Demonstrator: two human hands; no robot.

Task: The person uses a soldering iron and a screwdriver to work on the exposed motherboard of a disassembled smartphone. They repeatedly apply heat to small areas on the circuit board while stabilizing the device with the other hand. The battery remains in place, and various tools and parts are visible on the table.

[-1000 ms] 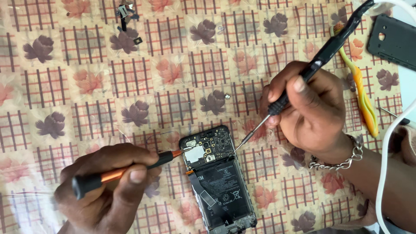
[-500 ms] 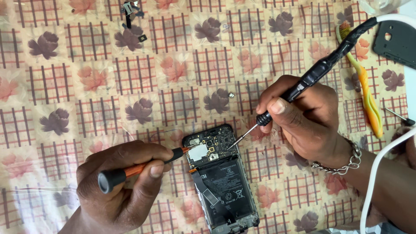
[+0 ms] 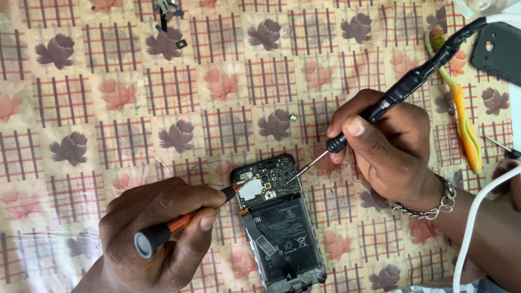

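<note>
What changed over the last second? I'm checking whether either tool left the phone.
Little changed. The right hand slid its soldering iron tip slightly across the opened phone board, from the right edge inward. The left hand kept its orange screwdriver against the board. Both grips stayed; the phone did not move.

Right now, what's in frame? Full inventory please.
opened phone: 1, black, back off, lower centre on the cloth
orange-handled screwdriver: 1, orange and black, tip on the phone's upper left
soldering iron: 1, black, tip on the phone's upper right
toothbrush: 1, yellow and orange, right side
phone back cover: 1, dark, top right corner
white cable: 1, right edge
small loose parts: several, dark, top left
patterned cloth: 1, beige with floral checks, under everything
left hand: holds the screwdriver
right hand: holds the soldering iron, bracelet on wrist
</note>
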